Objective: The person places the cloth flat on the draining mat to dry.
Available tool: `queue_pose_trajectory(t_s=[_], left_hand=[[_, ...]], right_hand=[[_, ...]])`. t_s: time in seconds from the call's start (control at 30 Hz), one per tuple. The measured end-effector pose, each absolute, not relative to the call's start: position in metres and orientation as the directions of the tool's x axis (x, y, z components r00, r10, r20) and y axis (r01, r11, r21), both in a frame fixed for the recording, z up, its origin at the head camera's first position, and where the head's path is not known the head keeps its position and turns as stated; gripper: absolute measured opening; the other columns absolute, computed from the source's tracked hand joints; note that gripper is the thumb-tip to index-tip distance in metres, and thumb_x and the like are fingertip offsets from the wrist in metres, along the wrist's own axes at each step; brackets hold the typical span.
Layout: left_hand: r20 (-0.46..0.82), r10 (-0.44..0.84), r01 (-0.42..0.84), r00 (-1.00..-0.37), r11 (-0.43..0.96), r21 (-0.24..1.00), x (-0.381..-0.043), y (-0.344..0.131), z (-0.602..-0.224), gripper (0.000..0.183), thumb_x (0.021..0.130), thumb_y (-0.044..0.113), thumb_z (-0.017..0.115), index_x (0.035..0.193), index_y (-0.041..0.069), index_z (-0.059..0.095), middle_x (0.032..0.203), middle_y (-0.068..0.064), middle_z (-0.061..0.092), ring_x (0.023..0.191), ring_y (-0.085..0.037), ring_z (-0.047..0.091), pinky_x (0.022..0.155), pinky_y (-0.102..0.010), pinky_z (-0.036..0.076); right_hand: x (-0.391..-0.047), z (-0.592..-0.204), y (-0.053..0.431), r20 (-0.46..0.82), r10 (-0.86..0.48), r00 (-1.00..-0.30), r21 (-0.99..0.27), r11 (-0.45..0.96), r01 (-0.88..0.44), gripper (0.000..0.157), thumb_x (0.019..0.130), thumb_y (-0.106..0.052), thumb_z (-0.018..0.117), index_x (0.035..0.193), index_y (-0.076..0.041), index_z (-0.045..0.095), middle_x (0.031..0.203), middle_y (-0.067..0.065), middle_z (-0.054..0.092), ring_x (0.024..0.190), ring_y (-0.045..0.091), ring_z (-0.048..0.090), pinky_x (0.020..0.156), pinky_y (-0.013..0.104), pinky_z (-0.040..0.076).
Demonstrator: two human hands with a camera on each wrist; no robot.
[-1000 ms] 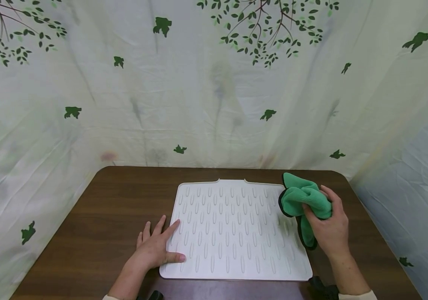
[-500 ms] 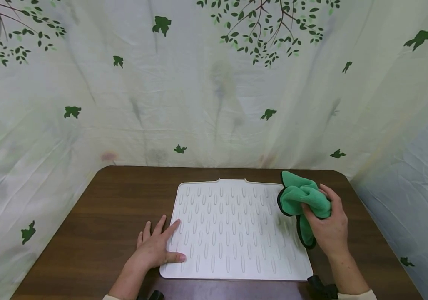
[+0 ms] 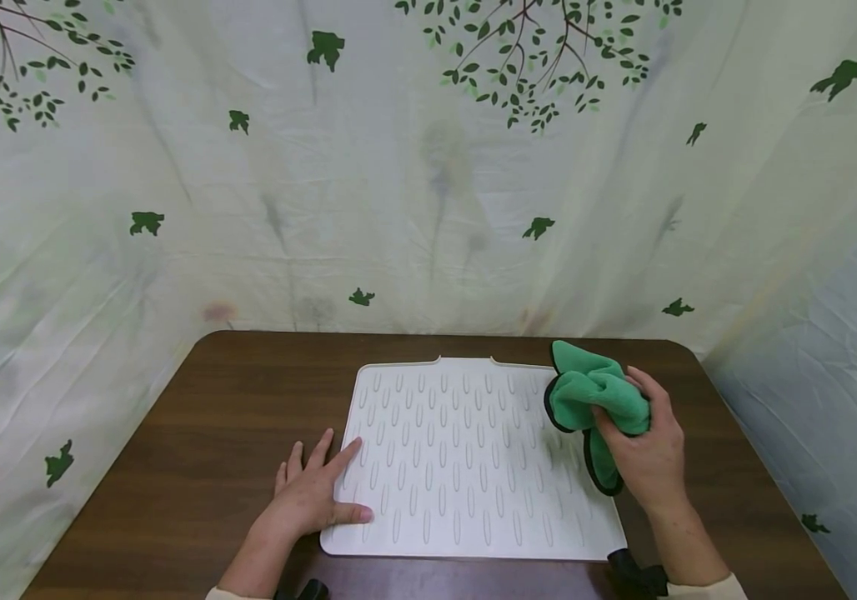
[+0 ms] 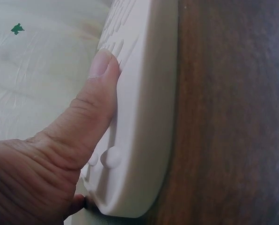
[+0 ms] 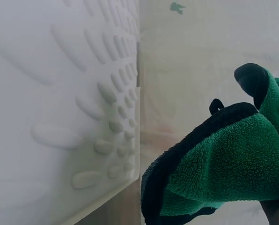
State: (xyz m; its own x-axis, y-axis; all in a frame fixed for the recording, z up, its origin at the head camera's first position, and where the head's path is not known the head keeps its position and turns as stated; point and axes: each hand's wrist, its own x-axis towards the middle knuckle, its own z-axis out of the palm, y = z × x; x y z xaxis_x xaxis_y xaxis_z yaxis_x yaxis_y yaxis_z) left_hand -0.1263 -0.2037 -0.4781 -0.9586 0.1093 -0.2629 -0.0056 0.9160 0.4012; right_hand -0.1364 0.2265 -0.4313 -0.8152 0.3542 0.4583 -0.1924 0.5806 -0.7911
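A white draining tray with rows of raised oval ridges lies on the brown table. My left hand is spread at its left edge; the thumb rests straight on the tray's top near the rim, as the left wrist view shows. At the right side, my right hand grips a bunched green microfibre cloth with black trim. The cloth covers the tray's far right corner in the head view. From the right wrist, the cloth hangs apart from the ridged surface, casting a soft shadow; most of that hand is out of frame.
Dark wood tabletop runs around the tray, its far edge close to a pale curtain printed with green leaves. The curtain also hangs at both sides. Black wrist gear shows at the bottom by the right forearm.
The right hand has shifted a little to the left with the green cloth, farther over the tray. The left hand and the tray have stayed in place.
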Motion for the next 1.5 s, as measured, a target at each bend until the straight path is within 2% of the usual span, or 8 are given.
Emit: queue_pose_trajectory(t_s=[0.2, 0.3, 0.47, 0.7, 0.93, 1.13, 1.33, 1.5], left_hand=[[-0.26, 0.106, -0.006, -0.96, 0.917, 0.398, -0.127, -0.204, -0.478, 0.117, 0.06, 0.067, 0.086, 0.159, 0.03, 0.036, 0.17, -0.022, 0.015, 0.148, -0.067, 0.005, 0.114, -0.081, 0.01], [-0.26, 0.105, -0.006, -0.96, 0.918, 0.396, -0.127, -0.204, -0.478, 0.117, 0.06, 0.067, 0.086, 0.159, 0.031, 0.036, 0.17, -0.022, 0.015, 0.148, -0.067, 0.005, 0.114, -0.081, 0.011], [-0.26, 0.105, -0.004, -0.96, 0.921, 0.389, -0.128, -0.205, -0.479, 0.117, 0.06, 0.068, 0.086, 0.159, 0.031, 0.036, 0.17, -0.022, 0.016, 0.148, -0.067, 0.006, 0.114, -0.081, 0.011], [-0.255, 0.107, 0.002, -0.961, 0.925, 0.38, -0.129, -0.205, -0.48, 0.118, 0.06, 0.068, 0.086, 0.159, 0.031, 0.036, 0.17, -0.022, 0.017, 0.148, -0.067, 0.007, 0.113, -0.081, 0.012], [-0.259, 0.107, -0.001, -0.96, 0.923, 0.385, -0.129, -0.205, -0.481, 0.118, 0.06, 0.068, 0.086, 0.159, 0.031, 0.036, 0.17, -0.022, 0.016, 0.148, -0.067, 0.006, 0.113, -0.082, 0.011], [-0.253, 0.108, 0.001, -0.961, 0.922, 0.388, -0.127, -0.205, -0.482, 0.118, 0.06, 0.068, 0.086, 0.159, 0.031, 0.036, 0.17, -0.022, 0.016, 0.148, -0.066, 0.006, 0.113, -0.081, 0.011], [-0.249, 0.112, 0.002, -0.962, 0.915, 0.403, -0.127, -0.206, -0.481, 0.117, 0.059, 0.067, 0.086, 0.159, 0.031, 0.036, 0.171, -0.021, 0.015, 0.149, -0.066, 0.005, 0.114, -0.081, 0.01], [-0.249, 0.112, -0.002, -0.962, 0.909, 0.418, -0.127, -0.206, -0.481, 0.117, 0.059, 0.066, 0.087, 0.159, 0.031, 0.037, 0.171, -0.021, 0.014, 0.149, -0.066, 0.003, 0.115, -0.08, 0.009]], right_hand=[[-0.138, -0.43, 0.224, 0.461, 0.329, -0.824, -0.788, 0.579, -0.21, 0.074, 0.085, -0.003, 0.08, 0.15, -0.02, 0.048, 0.136, 0.007, 0.061, 0.11, -0.01, 0.044, 0.088, 0.039, 0.044], [-0.138, -0.429, 0.221, 0.454, 0.316, -0.833, -0.791, 0.574, -0.213, 0.073, 0.086, -0.003, 0.079, 0.15, -0.02, 0.048, 0.138, 0.011, 0.06, 0.11, -0.008, 0.044, 0.089, 0.045, 0.045], [-0.139, -0.43, 0.217, 0.446, 0.299, -0.844, -0.795, 0.565, -0.22, 0.073, 0.086, -0.004, 0.08, 0.15, -0.019, 0.048, 0.14, 0.012, 0.06, 0.112, -0.004, 0.045, 0.091, 0.05, 0.045], [-0.14, -0.432, 0.21, 0.438, 0.275, -0.856, -0.794, 0.565, -0.225, 0.072, 0.086, -0.004, 0.08, 0.149, -0.017, 0.048, 0.14, 0.013, 0.06, 0.117, 0.018, 0.053, 0.092, 0.052, 0.048], [-0.139, -0.431, 0.203, 0.447, 0.255, -0.858, -0.795, 0.554, -0.249, 0.072, 0.085, -0.005, 0.082, 0.148, -0.017, 0.05, 0.14, 0.01, 0.062, 0.118, 0.013, 0.053, 0.093, 0.044, 0.046], [-0.14, -0.433, 0.201, 0.443, 0.236, -0.865, -0.793, 0.553, -0.255, 0.073, 0.086, -0.006, 0.082, 0.149, -0.017, 0.048, 0.141, 0.013, 0.06, 0.118, 0.024, 0.055, 0.092, 0.057, 0.048], [-0.139, -0.433, 0.196, 0.445, 0.225, -0.867, -0.792, 0.551, -0.264, 0.07, 0.086, -0.004, 0.081, 0.147, -0.015, 0.05, 0.14, 0.013, 0.061, 0.12, 0.024, 0.055, 0.094, 0.054, 0.049], [-0.138, -0.433, 0.192, 0.449, 0.207, -0.869, -0.785, 0.556, -0.273, 0.068, 0.086, -0.005, 0.081, 0.146, -0.013, 0.049, 0.139, 0.016, 0.06, 0.121, 0.031, 0.056, 0.094, 0.061, 0.05]])
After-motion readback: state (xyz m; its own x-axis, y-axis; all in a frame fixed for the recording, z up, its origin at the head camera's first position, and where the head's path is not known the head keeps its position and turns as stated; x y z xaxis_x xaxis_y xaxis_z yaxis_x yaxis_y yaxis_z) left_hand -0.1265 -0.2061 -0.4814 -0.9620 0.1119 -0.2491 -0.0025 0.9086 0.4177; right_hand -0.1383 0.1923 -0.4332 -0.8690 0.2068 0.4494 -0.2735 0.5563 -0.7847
